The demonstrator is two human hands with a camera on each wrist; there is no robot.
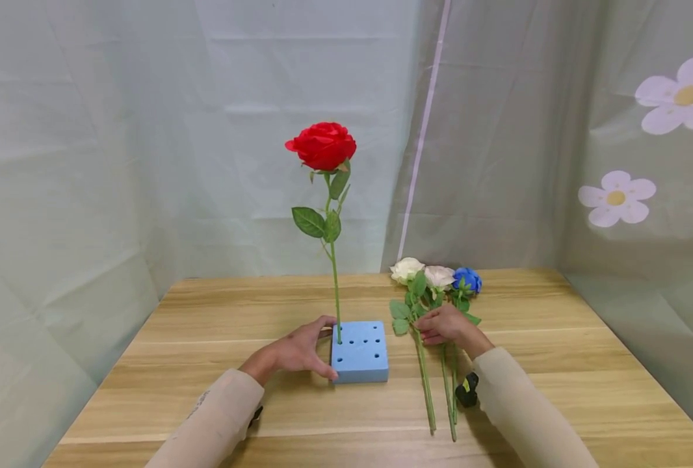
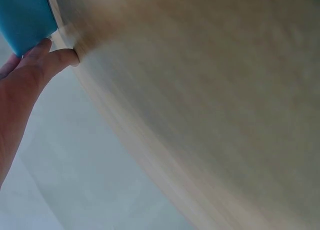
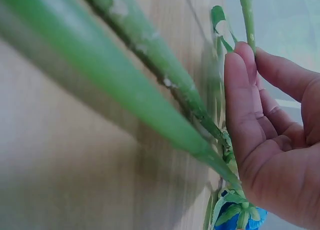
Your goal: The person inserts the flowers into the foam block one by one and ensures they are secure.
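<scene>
A red rose (image 1: 324, 148) stands upright in a hole on the left side of a light blue block (image 1: 361, 376). My left hand (image 1: 301, 350) holds the block's left side, thumb at the front corner and fingers at the back one. The left wrist view shows those fingers against a face of the block (image 2: 25, 19). To the right lie a white rose (image 1: 407, 270), a pale pinkish rose (image 1: 439, 277) and a blue rose (image 1: 467, 280). My right hand (image 1: 444, 325) pinches the white rose's stem (image 3: 248, 24) between thumb and fingers, below its leaves.
Several small holes dot the block's top. The wooden table (image 1: 206, 312) has a curtain (image 1: 300, 78) close behind its back edge, with hanging sheets on both sides. Stems of the lying roses point toward the table's front.
</scene>
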